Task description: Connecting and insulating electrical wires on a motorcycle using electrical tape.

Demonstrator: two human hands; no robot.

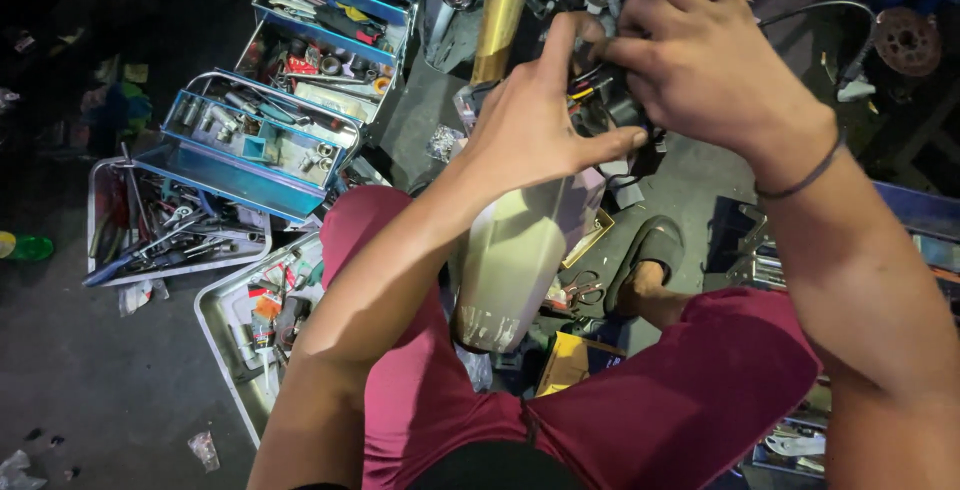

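Knees in maroon shorts nearest | both hands on dark wiring cluster ahead, top centre | left hand below it, fingers spread, thumb touching | right hand curled over it, grip hidden | blue toolbox well left.

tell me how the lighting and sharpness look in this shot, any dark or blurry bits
Head view: light falls brightly on the left hand, the right hand and the blue toolbox; the left edge and top right corner sink into near-black shadow; the pale fairing panel shows soft glare; the near forearms look slightly soft, with wide-angle stretching at the frame edges.
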